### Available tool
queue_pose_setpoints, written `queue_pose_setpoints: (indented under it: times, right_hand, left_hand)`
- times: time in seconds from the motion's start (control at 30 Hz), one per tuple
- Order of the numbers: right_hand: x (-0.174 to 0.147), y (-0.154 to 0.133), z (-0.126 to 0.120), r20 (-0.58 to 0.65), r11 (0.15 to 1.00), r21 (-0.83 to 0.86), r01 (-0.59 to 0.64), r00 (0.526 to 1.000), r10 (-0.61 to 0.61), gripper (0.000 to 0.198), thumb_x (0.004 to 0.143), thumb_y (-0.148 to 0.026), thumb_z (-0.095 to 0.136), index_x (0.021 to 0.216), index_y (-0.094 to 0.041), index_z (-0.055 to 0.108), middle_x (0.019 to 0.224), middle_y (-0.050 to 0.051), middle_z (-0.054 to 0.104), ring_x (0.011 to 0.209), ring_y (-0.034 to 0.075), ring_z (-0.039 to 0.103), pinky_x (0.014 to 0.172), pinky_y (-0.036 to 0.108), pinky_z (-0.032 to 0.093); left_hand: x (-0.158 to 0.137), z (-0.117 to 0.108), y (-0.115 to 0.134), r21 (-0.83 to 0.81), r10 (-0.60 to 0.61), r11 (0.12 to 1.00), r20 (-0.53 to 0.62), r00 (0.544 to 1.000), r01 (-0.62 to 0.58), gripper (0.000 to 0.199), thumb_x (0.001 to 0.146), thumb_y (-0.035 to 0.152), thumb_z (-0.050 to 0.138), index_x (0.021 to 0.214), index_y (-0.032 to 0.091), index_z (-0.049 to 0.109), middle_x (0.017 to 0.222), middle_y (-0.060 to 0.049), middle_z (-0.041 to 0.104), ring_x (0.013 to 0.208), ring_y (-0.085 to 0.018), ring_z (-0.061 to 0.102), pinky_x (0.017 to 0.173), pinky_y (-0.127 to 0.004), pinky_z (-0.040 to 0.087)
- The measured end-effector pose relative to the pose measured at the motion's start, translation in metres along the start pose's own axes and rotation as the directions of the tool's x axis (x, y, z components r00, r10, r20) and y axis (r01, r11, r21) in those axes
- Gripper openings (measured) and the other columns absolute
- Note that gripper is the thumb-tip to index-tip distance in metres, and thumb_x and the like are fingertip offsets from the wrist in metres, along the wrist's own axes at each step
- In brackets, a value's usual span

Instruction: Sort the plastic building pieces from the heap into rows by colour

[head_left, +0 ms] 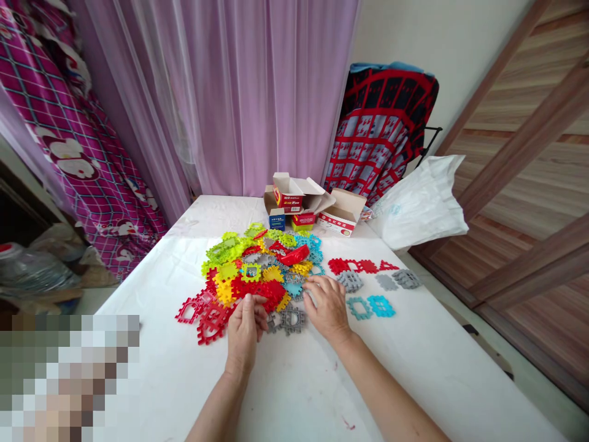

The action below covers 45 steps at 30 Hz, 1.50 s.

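Near table's front edge: left hand (243, 328) pinching a red tile (258, 293), right hand (327, 307) spread flat, perhaps touching grey tiles (288, 319), beside mid-table pile (257, 264); sorted pieces (368, 288) toward right edge.

Two bare forearms entering from the bottom edge, no sleeves in view, left hand (243, 331) and right hand (327, 307) without gloves, rings, watch or bracelets, short plain fingernails, knuckles and wrists uncovered
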State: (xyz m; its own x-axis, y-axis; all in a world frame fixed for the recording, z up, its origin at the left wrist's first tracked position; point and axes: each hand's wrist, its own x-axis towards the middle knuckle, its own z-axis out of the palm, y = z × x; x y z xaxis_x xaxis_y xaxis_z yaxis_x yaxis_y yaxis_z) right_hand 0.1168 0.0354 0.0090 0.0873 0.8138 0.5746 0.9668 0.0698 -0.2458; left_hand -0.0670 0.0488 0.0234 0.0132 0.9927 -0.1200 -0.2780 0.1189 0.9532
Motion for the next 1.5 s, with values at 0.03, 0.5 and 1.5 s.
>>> queue_pose_setpoints:
  times: [0.03,0.5,1.5]
  right_hand:
    - [0.011,-0.006,0.002,0.036,1.0,0.01,0.015,0.999,-0.015,0.019,0.086,-0.023,0.052,0.098,-0.025,0.067,0.109,0.004,0.066,0.107,0.023,0.051,0.094,0.037,0.031]
    - [0.117,-0.051,0.038,0.453,0.991,-0.091,0.093,0.891,-0.042,0.03,0.09,-0.025,0.048,0.116,-0.028,0.064,0.112,0.004,0.069,0.108,0.024,0.052,0.089,0.038,0.035]
    - [0.133,-0.04,0.051,0.564,0.979,-0.033,0.199,0.812,-0.146,0.019,0.082,-0.029,0.059,0.094,-0.033,0.073,0.095,0.001,0.072,0.103,0.021,0.058,0.092,0.035,0.038]
  left_hand:
    - [0.002,-0.001,0.0,-0.002,0.009,1.0,-0.022,1.0,-0.009,0.058,0.072,0.072,0.055,0.079,0.016,0.062,0.052,0.005,0.052,0.038,-0.007,0.044,0.034,-0.016,0.023]
    - [0.007,-0.002,-0.005,0.005,-0.01,1.0,-0.029,1.0,0.01,0.065,0.068,0.078,0.052,0.077,0.015,0.062,0.051,0.004,0.052,0.037,-0.008,0.042,0.033,-0.017,0.022]
    - [0.007,-0.002,-0.008,0.042,-0.001,0.999,-0.011,1.0,0.002,0.064,0.067,0.078,0.053,0.077,0.015,0.063,0.052,0.004,0.052,0.039,-0.009,0.044,0.034,-0.018,0.023]
